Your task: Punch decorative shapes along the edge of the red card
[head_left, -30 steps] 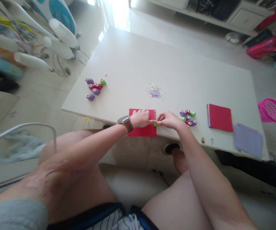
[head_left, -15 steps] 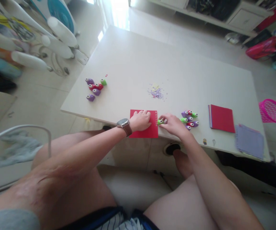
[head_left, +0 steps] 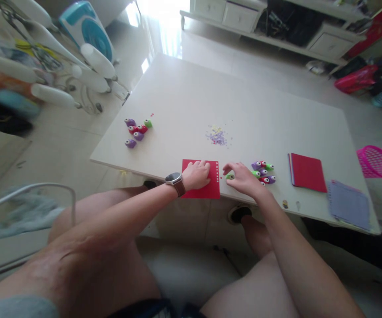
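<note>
My left hand (head_left: 197, 174), with a watch on its wrist, lies flat with spread fingers on a red sheet of paper (head_left: 213, 190). A row of punched holes runs down the sheet's right edge, and its near side hangs past the table edge. Just right of the sheet, my right hand (head_left: 242, 177) has a small green hole punch (head_left: 230, 176) with an eye-like spot at its thumb. The index finger is curved and lifted off the punch. A tiny red paper dot (head_left: 221, 178) lies between sheet and punch.
Several coloured punches (head_left: 264, 170) stand right of my right hand, and several more (head_left: 135, 131) at the left. Paper confetti (head_left: 217, 135) is scattered mid-table. Red paper (head_left: 308, 172) and purple sheets (head_left: 349, 205) lie at the right, near a pink basket (head_left: 377, 162).
My right hand and the green punch have moved right, away from the sheet's edge. Another hole and a red dot now show there. The index finger has lifted. My left hand stays on the sheet.
</note>
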`<state>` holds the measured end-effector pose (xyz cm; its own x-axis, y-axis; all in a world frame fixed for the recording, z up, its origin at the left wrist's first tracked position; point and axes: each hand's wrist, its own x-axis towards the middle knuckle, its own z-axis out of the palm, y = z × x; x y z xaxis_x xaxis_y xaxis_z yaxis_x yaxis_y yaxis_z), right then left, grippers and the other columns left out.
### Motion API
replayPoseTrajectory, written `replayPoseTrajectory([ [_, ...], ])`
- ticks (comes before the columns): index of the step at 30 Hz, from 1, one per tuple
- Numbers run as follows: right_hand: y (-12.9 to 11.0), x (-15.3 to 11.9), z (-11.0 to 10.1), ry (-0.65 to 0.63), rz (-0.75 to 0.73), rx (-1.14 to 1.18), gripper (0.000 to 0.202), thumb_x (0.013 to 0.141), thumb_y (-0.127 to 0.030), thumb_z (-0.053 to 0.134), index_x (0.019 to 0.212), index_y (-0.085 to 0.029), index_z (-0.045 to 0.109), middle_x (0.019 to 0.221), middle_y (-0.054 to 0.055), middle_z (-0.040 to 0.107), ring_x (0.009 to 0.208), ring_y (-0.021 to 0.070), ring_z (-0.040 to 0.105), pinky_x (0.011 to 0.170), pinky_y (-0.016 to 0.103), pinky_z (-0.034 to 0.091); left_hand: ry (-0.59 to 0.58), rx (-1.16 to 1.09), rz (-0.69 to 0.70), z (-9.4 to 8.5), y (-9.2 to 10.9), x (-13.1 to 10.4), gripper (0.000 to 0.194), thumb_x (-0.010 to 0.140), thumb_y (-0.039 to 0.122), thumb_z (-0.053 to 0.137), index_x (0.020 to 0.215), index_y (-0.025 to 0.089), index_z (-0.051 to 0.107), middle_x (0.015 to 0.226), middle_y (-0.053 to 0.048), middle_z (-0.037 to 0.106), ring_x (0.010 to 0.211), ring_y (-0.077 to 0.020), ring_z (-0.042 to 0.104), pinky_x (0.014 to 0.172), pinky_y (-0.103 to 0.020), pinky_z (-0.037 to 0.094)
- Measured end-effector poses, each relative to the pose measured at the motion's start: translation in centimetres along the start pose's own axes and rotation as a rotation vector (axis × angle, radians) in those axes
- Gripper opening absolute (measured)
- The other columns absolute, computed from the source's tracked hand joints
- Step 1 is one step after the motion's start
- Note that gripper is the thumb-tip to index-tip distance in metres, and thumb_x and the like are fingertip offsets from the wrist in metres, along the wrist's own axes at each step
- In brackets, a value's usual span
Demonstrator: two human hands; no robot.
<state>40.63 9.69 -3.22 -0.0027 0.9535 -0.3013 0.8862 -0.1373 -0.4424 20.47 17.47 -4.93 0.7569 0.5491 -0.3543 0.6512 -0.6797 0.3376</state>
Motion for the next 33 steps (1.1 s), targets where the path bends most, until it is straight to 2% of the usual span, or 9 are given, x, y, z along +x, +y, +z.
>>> replayPoseTrajectory([
  [4,-0.7,-0.1,-0.2,-0.025,-0.007,0.034,0.029,0.075,-0.004,0.061,0.095,-0.023,0.068,0.103,0.004,0.078,0.110,0.0247,0.066,0.096,0.034,0.048,-0.006,-0.003,-0.001,0.0,0.0,0.0,0.036,0.100,0.032,0.052,0.128,0.011,0.059,0.137,-0.023,0.063,0.127,-0.0377,0.062,0.102,-0.051,0.052],
  [10,-0.6,-0.1,0.2,-0.063,0.013,0.040,0.026,0.079,-0.008,0.062,0.099,-0.022,0.070,0.106,0.006,0.079,0.110,0.0258,0.067,0.098,0.038,0.049,-0.007,-0.010,0.003,0.0,0.0,0.0,0.038,0.100,0.033,0.052,0.129,0.010,0.059,0.138,-0.024,0.062,0.128,-0.0384,0.062,0.103,-0.052,0.052],
  [14,-0.5,0.3,0.3,0.147,-0.035,0.074,0.035,0.086,-0.015,0.064,0.119,-0.022,0.071,0.130,0.013,0.074,0.133,0.0296,0.060,0.116,0.046,0.045,-0.006,-0.017,0.000,0.0,0.0,0.0,0.038,0.099,0.034,0.054,0.130,0.012,0.058,0.139,-0.023,0.062,0.130,-0.0380,0.061,0.104,-0.051,0.051],
  [17,-0.4,0.5,0.2,0.246,-0.057,0.077,0.034,0.089,-0.018,0.062,0.121,-0.022,0.071,0.139,0.014,0.071,0.139,0.0298,0.057,0.122,0.048,0.041,-0.005,-0.019,0.002,0.0,0.1,0.0,0.038,0.099,0.035,0.054,0.130,0.012,0.058,0.139,-0.023,0.062,0.130,-0.0380,0.061,0.104,-0.052,0.051],
  [23,0.2,0.1,0.3,0.143,-0.020,-0.020,0.025,0.089,-0.020,0.064,0.113,-0.021,0.073,0.122,0.013,0.077,0.124,0.0305,0.066,0.113,0.045,0.047,-0.010,-0.017,0.000,-0.1,0.2,-0.1,0.040,0.100,0.035,0.053,0.130,0.010,0.057,0.140,-0.024,0.062,0.130,-0.0385,0.061,0.105,-0.053,0.051],
  [29,1.2,-0.1,0.2,0.007,-0.021,-0.099,0.031,0.079,-0.007,0.067,0.107,-0.021,0.074,0.113,0.009,0.077,0.107,0.0240,0.069,0.099,0.030,0.050,-0.010,-0.025,-0.007,-0.1,0.2,0.0,0.038,0.099,0.034,0.054,0.130,0.012,0.057,0.139,-0.023,0.062,0.130,-0.0378,0.061,0.105,-0.052,0.050],
  [33,1.5,-0.2,0.3,-0.015,0.021,-0.155,0.031,0.081,-0.004,0.060,0.103,-0.021,0.073,0.107,0.008,0.077,0.097,0.0221,0.070,0.089,0.029,0.050,0.007,-0.026,-0.013,0.1,0.3,0.5,0.037,0.099,0.033,0.052,0.130,0.012,0.057,0.140,-0.024,0.062,0.130,-0.0383,0.061,0.105,-0.053,0.050],
])
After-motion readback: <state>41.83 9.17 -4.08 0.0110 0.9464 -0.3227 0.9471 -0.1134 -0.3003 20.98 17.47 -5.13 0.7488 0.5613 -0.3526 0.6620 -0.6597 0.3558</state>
